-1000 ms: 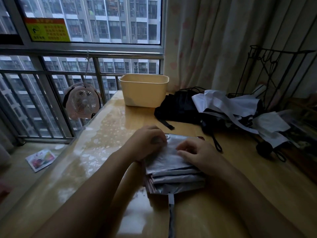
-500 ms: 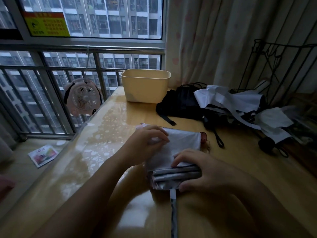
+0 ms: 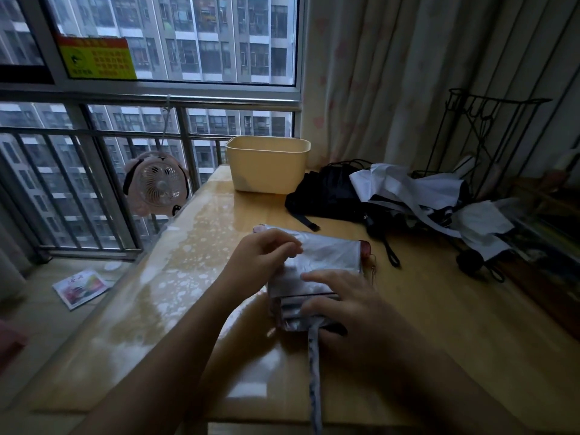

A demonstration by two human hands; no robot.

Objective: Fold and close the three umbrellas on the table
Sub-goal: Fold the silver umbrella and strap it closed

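A silver umbrella [image 3: 326, 259] lies collapsed on the wooden table [image 3: 439, 324], its cloth partly pleated, a dark red handle end at its right and its strap [image 3: 314, 372] trailing toward me. My left hand [image 3: 263, 255] pinches the cloth at the umbrella's far left edge. My right hand [image 3: 348, 306] lies over the near folded pleats, fingers curled onto them. Behind, a black umbrella [image 3: 326, 196] lies loosely bundled, and to its right a white-and-black umbrella [image 3: 439, 205] is spread in a heap.
A cream plastic bin [image 3: 266, 164] stands at the table's far edge by the window. A small fan [image 3: 157, 183] hangs on the railing at left. A black wire rack [image 3: 489, 136] stands at the right. The table's left part is shiny and wet-looking.
My right hand slid from the middle of the silver cloth down onto the near pleats. The left hand kept its pinch at the far edge. The view shifted slightly.
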